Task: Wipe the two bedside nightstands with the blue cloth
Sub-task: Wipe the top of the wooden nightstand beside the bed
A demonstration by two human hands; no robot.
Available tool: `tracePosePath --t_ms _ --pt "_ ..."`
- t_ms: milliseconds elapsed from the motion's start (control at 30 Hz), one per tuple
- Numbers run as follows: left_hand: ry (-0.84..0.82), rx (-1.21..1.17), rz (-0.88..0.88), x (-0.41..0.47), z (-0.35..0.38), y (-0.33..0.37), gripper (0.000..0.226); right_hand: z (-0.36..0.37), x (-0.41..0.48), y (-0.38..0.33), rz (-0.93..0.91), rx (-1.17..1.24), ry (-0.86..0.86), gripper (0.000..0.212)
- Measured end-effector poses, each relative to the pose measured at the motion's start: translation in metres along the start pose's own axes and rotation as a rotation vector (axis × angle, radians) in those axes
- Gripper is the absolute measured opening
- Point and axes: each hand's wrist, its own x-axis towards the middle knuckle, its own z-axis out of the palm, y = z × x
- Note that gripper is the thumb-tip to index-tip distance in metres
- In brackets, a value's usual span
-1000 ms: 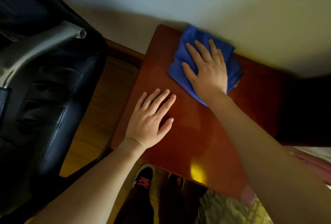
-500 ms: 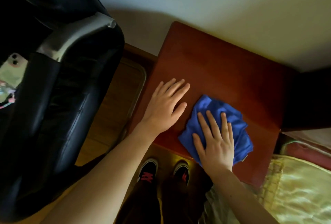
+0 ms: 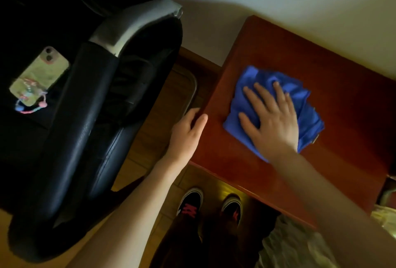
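Note:
A reddish-brown wooden nightstand (image 3: 334, 139) stands against the pale wall. The crumpled blue cloth (image 3: 252, 79) lies on its top, left of centre. My right hand (image 3: 272, 117) presses flat on the cloth, fingers spread and pointing toward the wall. My left hand (image 3: 186, 132) rests at the nightstand's left edge, thumb on the top and fingers curled over the side. Only one nightstand is in view.
A black leather armchair (image 3: 85, 128) with a silver armrest stands close on the left; a phone (image 3: 38, 77) with a beaded strap lies on its seat. Wooden floor and my black shoes (image 3: 191, 203) show below. Pale bedding (image 3: 300, 246) sits at lower right.
My right hand has swept the cloth from the far side to the near edge and now back toward the middle. My left hand has slid off the top to the left edge.

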Motion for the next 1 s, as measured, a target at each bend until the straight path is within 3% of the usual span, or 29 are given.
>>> tracePosePath --t_ms 100,200,333,500,600,733,833,1000 --pt "-0.015 -0.021 -0.019 0.001 -0.002 -0.002 0.021 -0.001 0.07 0.014 0.098 0.009 0.051 0.059" --pt "-0.043 -0.029 -0.076 0.001 -0.005 -0.004 0.028 -0.005 0.101 0.016 0.196 0.019 0.023 0.06" --pt "-0.06 -0.141 -0.167 0.003 -0.009 -0.004 0.044 -0.005 0.022 -0.027 0.145 0.011 -0.024 0.06" --pt "-0.07 -0.319 -0.252 0.007 -0.012 -0.003 0.031 0.001 -0.094 -0.078 -0.044 -0.017 -0.169 0.062" --pt "-0.103 -0.383 -0.263 0.008 -0.011 -0.009 0.027 0.004 -0.047 -0.067 -0.036 -0.016 -0.141 0.062" --pt "-0.134 -0.364 -0.218 0.008 -0.01 -0.014 0.035 0.008 0.066 -0.043 0.11 0.001 0.008 0.06" --pt "-0.134 -0.357 -0.209 0.006 -0.012 -0.013 0.035 0.008 0.102 -0.038 0.183 -0.007 0.007 0.062" --pt "-0.133 -0.447 -0.274 0.008 -0.015 -0.007 0.019 0.012 -0.019 -0.088 0.168 0.011 -0.005 0.058"
